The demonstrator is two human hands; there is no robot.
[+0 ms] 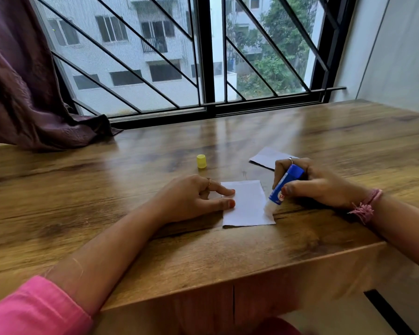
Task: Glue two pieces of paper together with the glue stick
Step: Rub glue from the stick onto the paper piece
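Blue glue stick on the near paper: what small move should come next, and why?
Probably drag the blue glue stick in the right hand leftward across the near white paper rectangle: its tip sits at the right edge, and left hand pins the left side.

One paper piece [246, 204] is being pinned to the table [107, 189] between the left hand [194, 197] and the glue stick [284, 187]; the cap [201, 161] is lying behind, the second piece [266, 157] behind-right.

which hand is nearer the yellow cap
Left. The left hand lies just in front of the cap, pinning the near paper. The right hand is farther off to the cap's right, holding the glue stick.
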